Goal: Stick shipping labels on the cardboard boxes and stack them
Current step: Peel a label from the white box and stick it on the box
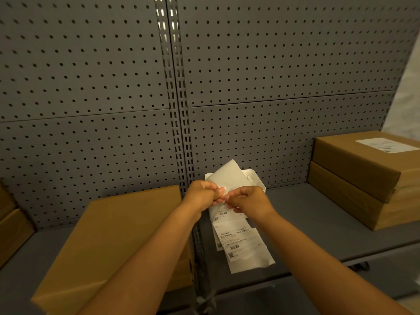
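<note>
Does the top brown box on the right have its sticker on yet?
Yes. The top brown cardboard box of the right-hand stack already wears a white printed shipping label, lying flat on its lid.

Your hands cover the middle of the white strip of shipping labels [236, 237], whose print is too small to read. The frame crops the labelled brown cardboard box [363, 158] at right and the brown boxes [9, 228] at left.
</note>
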The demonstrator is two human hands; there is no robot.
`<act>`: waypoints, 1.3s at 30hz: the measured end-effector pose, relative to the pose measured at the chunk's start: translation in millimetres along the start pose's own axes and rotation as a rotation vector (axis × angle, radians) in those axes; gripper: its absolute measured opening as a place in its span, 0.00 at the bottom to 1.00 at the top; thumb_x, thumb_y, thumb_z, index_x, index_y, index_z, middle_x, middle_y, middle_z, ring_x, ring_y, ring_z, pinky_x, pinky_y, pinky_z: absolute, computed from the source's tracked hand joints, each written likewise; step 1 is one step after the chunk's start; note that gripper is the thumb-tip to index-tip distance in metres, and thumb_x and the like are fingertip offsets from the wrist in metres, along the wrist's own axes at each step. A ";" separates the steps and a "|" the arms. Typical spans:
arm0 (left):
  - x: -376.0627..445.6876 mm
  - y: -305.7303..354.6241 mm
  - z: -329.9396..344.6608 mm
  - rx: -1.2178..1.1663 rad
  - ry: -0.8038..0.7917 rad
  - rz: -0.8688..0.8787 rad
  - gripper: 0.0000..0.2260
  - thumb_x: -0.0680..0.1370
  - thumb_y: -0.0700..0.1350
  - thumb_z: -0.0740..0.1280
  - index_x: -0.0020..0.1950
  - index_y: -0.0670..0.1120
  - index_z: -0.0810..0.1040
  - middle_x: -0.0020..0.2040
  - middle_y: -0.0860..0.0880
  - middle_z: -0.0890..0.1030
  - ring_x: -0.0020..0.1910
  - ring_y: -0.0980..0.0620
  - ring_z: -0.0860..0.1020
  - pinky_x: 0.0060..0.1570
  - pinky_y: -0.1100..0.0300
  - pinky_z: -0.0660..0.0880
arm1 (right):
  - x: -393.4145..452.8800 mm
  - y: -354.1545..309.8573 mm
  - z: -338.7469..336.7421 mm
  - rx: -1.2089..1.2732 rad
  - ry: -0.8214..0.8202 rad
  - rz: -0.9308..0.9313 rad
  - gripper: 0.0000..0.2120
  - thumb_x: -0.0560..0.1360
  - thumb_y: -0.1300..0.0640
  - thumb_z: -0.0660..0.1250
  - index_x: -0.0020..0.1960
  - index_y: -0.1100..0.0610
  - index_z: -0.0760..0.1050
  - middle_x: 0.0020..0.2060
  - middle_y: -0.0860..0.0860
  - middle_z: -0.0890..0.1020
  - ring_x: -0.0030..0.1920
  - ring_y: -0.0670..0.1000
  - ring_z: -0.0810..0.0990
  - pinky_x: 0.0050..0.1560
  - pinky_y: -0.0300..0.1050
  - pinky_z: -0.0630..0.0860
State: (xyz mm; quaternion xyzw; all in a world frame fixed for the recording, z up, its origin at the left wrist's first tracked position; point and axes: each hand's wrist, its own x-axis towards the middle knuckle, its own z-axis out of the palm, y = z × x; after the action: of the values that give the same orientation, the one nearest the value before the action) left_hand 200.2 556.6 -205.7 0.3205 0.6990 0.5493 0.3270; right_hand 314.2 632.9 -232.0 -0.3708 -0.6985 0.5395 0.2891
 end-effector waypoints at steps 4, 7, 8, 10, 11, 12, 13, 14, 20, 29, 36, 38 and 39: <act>-1.0 0.2 0.7 -0.044 0.021 0.015 0.08 0.74 0.38 0.71 0.51 0.37 0.79 0.41 0.43 0.82 0.32 0.57 0.79 0.30 0.71 0.76 | 0.9 -0.2 0.5 -0.037 0.042 -0.025 0.06 0.70 0.55 0.75 0.37 0.54 0.79 0.36 0.52 0.83 0.41 0.51 0.82 0.48 0.46 0.80; -0.7 1.7 -0.9 -0.029 0.013 0.048 0.07 0.73 0.38 0.72 0.48 0.37 0.80 0.39 0.43 0.83 0.31 0.57 0.80 0.36 0.68 0.79 | 2.5 -0.3 0.3 -0.052 0.066 -0.050 0.06 0.70 0.56 0.75 0.36 0.54 0.79 0.35 0.52 0.84 0.39 0.50 0.82 0.48 0.47 0.80; -0.8 2.4 -1.3 -0.026 0.020 0.057 0.06 0.73 0.38 0.72 0.48 0.37 0.80 0.38 0.43 0.83 0.30 0.58 0.80 0.35 0.69 0.79 | 2.9 -0.6 0.2 -0.045 0.064 -0.052 0.06 0.70 0.56 0.75 0.37 0.54 0.80 0.35 0.53 0.84 0.38 0.50 0.81 0.47 0.47 0.80; -0.8 3.5 -2.1 -0.024 0.038 0.065 0.07 0.74 0.37 0.71 0.49 0.35 0.80 0.38 0.44 0.82 0.30 0.58 0.80 0.33 0.69 0.78 | 3.2 -0.8 0.0 -0.022 0.047 -0.054 0.04 0.70 0.59 0.74 0.37 0.54 0.80 0.34 0.53 0.84 0.38 0.51 0.81 0.47 0.47 0.81; -1.1 3.9 -2.2 -0.020 0.041 0.062 0.08 0.74 0.37 0.71 0.51 0.34 0.80 0.38 0.43 0.82 0.31 0.57 0.80 0.33 0.70 0.78 | 3.0 -1.2 -0.3 -0.015 0.038 -0.055 0.04 0.71 0.60 0.73 0.37 0.54 0.80 0.34 0.53 0.84 0.38 0.51 0.81 0.47 0.47 0.80; -1.5 4.2 -2.3 -0.013 0.040 0.060 0.08 0.75 0.37 0.70 0.51 0.34 0.79 0.39 0.43 0.82 0.32 0.56 0.80 0.32 0.70 0.77 | 3.0 -1.0 -0.6 -0.009 0.031 -0.054 0.05 0.71 0.61 0.72 0.37 0.54 0.80 0.34 0.53 0.84 0.39 0.52 0.81 0.47 0.47 0.80; -1.8 4.0 -2.5 -0.002 0.039 0.059 0.08 0.75 0.37 0.70 0.51 0.34 0.79 0.39 0.43 0.82 0.33 0.55 0.80 0.32 0.70 0.77 | 2.7 -0.8 -0.9 0.001 0.024 -0.049 0.05 0.71 0.62 0.72 0.38 0.54 0.81 0.35 0.53 0.84 0.40 0.53 0.82 0.47 0.47 0.80; -1.8 3.8 -2.5 0.010 0.040 0.057 0.07 0.75 0.37 0.70 0.50 0.35 0.80 0.39 0.44 0.82 0.33 0.55 0.80 0.31 0.70 0.77 | 2.3 -0.4 -1.3 0.016 0.017 -0.041 0.05 0.71 0.62 0.71 0.38 0.55 0.81 0.35 0.54 0.85 0.41 0.54 0.83 0.47 0.46 0.81; 2.7 2.0 -5.6 0.044 0.079 0.053 0.03 0.76 0.40 0.69 0.46 0.40 0.79 0.38 0.47 0.81 0.35 0.55 0.79 0.40 0.65 0.78 | -3.0 -0.3 -8.4 0.088 -0.027 -0.013 0.03 0.74 0.64 0.68 0.44 0.61 0.81 0.41 0.57 0.85 0.39 0.50 0.82 0.43 0.40 0.79; 10.5 2.2 -17.7 0.034 0.138 0.014 0.02 0.76 0.41 0.70 0.45 0.43 0.78 0.40 0.48 0.81 0.37 0.55 0.79 0.41 0.63 0.77 | -5.7 6.2 -36.0 0.067 -0.057 0.035 0.03 0.75 0.60 0.69 0.45 0.60 0.80 0.40 0.51 0.85 0.38 0.46 0.82 0.42 0.39 0.78; 17.6 -3.0 -23.3 0.037 0.169 -0.012 0.02 0.76 0.40 0.70 0.45 0.43 0.77 0.39 0.48 0.81 0.37 0.55 0.78 0.41 0.62 0.76 | -9.3 18.1 -62.8 0.077 -0.066 0.075 0.03 0.75 0.61 0.68 0.45 0.60 0.80 0.39 0.51 0.85 0.38 0.46 0.82 0.45 0.40 0.80; 19.9 -3.7 -23.8 0.035 0.180 -0.016 0.04 0.76 0.40 0.70 0.42 0.45 0.77 0.39 0.48 0.81 0.37 0.55 0.78 0.41 0.61 0.76 | -10.2 21.4 -69.4 0.055 -0.054 0.084 0.04 0.75 0.60 0.68 0.46 0.61 0.80 0.39 0.50 0.85 0.36 0.45 0.82 0.39 0.35 0.79; 20.9 -4.0 -23.9 0.036 0.184 -0.016 0.04 0.76 0.40 0.70 0.42 0.45 0.77 0.39 0.48 0.81 0.37 0.55 0.78 0.41 0.61 0.76 | -10.4 23.4 -72.6 0.041 -0.046 0.090 0.04 0.75 0.60 0.68 0.46 0.61 0.80 0.38 0.50 0.85 0.36 0.44 0.82 0.39 0.35 0.79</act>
State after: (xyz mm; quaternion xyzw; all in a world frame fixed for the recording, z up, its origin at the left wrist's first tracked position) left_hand 168.4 559.4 -207.4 0.2690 0.7385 0.5610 0.2597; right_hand 383.2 666.7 -236.4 -0.3832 -0.6763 0.5746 0.2560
